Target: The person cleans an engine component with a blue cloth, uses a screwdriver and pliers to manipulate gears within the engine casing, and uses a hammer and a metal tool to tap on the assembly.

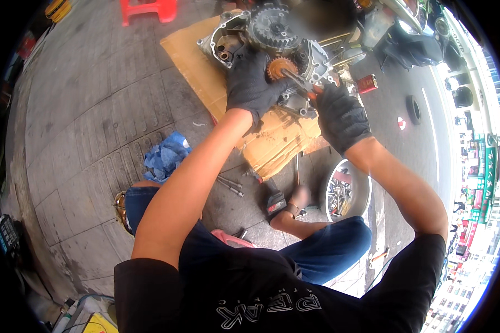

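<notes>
Both my hands wear black gloves and work over a dismantled engine casing (206,42). A small brown gear (279,66) sits between thumb and fingers of my left hand (251,86); its fingertips are partly hidden. My right hand (341,114) is closed around the orange handles of a pair of pliers (299,79). The jaws of the pliers reach across the face of the brown gear. Just beyond lies a large dark toothed clutch gear (272,28). Grey metal casing parts (316,62) surround the pliers.
Flattened cardboard (278,139) lies under the engine. To the right stands a round metal basin (363,191) of bolts and small parts. A power tool (274,198), loose bolts (231,186) and a blue cloth (166,156) are on the pavement. A red stool (149,8) stands far left.
</notes>
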A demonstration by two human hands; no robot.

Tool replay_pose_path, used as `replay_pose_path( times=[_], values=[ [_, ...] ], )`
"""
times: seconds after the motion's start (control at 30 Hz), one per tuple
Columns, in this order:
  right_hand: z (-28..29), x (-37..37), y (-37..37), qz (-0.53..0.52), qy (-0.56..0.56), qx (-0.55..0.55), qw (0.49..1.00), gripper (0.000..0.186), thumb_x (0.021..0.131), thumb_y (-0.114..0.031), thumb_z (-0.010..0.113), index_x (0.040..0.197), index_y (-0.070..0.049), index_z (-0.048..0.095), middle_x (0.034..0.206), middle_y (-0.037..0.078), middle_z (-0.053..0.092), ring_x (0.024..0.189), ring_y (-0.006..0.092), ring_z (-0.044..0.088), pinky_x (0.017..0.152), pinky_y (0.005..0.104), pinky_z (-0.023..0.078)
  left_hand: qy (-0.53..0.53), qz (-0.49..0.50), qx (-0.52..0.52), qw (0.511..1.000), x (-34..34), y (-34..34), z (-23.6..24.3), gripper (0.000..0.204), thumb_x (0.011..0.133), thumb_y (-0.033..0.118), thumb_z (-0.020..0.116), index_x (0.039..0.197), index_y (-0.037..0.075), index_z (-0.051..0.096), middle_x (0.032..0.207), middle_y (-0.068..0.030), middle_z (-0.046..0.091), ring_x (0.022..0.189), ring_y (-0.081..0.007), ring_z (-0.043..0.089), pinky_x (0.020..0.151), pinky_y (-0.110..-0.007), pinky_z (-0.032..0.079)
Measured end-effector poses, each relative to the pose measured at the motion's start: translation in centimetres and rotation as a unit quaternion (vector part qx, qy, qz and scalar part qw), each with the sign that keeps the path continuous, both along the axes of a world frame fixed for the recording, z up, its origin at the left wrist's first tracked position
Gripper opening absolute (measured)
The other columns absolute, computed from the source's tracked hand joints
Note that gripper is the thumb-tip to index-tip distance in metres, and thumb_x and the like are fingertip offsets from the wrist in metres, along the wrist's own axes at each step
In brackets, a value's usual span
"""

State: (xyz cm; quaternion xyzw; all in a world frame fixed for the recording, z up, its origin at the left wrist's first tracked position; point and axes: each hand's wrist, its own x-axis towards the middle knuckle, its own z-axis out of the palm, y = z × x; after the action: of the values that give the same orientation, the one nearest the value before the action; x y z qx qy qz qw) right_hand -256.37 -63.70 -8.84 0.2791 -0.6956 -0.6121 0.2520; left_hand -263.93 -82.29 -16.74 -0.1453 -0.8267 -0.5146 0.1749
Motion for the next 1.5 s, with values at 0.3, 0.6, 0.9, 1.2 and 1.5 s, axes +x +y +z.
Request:
replay_pose_path(
  times=[0.3,0.6,0.9,1.2,1.5],
  values=[
    [-2.2,-0.2,0.8,-0.012,-0.024,-0.079,0.997,0.021,0.098,-0.015,0.042,0.083,-0.005,0.055,0.071,0.005,0.044,0.062,0.0156,0.046,0.047,0.0332,0.036,-0.044,-0.016,-0.004,0.999,0.1,-0.4,0.5,0.046,0.079,0.021,0.076,0.12,0.007,0.058,0.113,-0.0142,0.066,0.108,-0.0292,0.062,0.093,-0.039,0.047],
    [-2.1,0.6,-0.8,-0.041,-0.159,-0.279,0.946,0.023,0.098,-0.015,0.042,0.087,-0.003,0.058,0.074,0.008,0.05,0.066,0.0191,0.05,0.051,0.0355,0.038,-0.06,-0.029,-0.003,0.998,0.0,-0.7,0.3,0.046,0.081,0.021,0.073,0.122,0.007,0.057,0.116,-0.0149,0.064,0.11,-0.0296,0.061,0.094,-0.038,0.046],
    [-2.0,2.3,-3.0,-0.072,-0.144,-0.251,0.954,0.021,0.097,-0.013,0.043,0.09,0.0,0.058,0.076,0.011,0.054,0.067,0.0223,0.053,0.054,0.0366,0.04,-0.047,-0.015,0.002,0.999,0.3,-0.8,0.3,0.044,0.082,0.019,0.071,0.123,0.009,0.056,0.119,-0.0153,0.062,0.112,-0.0307,0.059,0.095,-0.039,0.045],
    [-1.6,0.1,0.5,-0.072,-0.173,-0.406,0.894,0.023,0.097,-0.023,0.048,0.095,-0.002,0.057,0.082,0.016,0.056,0.071,0.0305,0.057,0.066,0.0398,0.048,0.02,-0.024,0.009,0.999,-0.8,-0.5,-0.8,0.043,0.081,0.018,0.069,0.121,0.008,0.057,0.116,-0.0161,0.063,0.109,-0.0332,0.059,0.094,-0.041,0.046],
    [1.7,-2.1,0.1,-0.061,-0.217,-0.328,0.917,0.018,0.086,-0.02,0.055,0.093,-0.004,0.059,0.085,0.014,0.058,0.084,0.0311,0.058,0.071,0.0416,0.047,-0.081,-0.032,-0.022,0.996,0.0,-1.0,0.5,0.052,0.08,0.033,0.074,0.122,0.008,0.057,0.117,-0.0159,0.063,0.11,-0.0329,0.059,0.095,-0.042,0.045]
  ],
)
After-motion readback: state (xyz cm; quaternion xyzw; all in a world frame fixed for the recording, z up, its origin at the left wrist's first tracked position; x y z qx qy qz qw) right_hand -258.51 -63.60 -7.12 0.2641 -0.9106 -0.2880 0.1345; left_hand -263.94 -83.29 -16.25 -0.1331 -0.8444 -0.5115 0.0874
